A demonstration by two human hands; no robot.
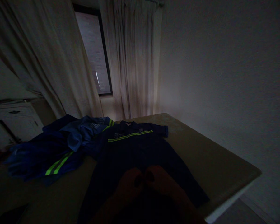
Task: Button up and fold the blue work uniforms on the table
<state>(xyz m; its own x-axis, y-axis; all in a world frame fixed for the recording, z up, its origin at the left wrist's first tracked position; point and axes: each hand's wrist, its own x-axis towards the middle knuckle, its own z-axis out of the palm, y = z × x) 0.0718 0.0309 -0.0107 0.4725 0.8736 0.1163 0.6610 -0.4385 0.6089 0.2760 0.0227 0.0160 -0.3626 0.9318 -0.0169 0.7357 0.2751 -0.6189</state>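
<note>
Head: left hand (130,181) beside right hand (158,178), both curled.

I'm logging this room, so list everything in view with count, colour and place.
garment: 1, dark blue, yellow-green chest band, spread on the table
pile: pieces uncountable, blues, yellow-green stripes, left of the garment
table: 1, brownish, under both
cabinet: 1, whitish, far left
curtains: 2 panels, pale, either side of the window
window: 1, black frame, behind the table
wall: 1, grey, right
dark thing: 1, blackish, bottom-left, too dim to name
left hand: 1, shadowed, over the garment
right hand: 1, shadowed, beside the left
</note>
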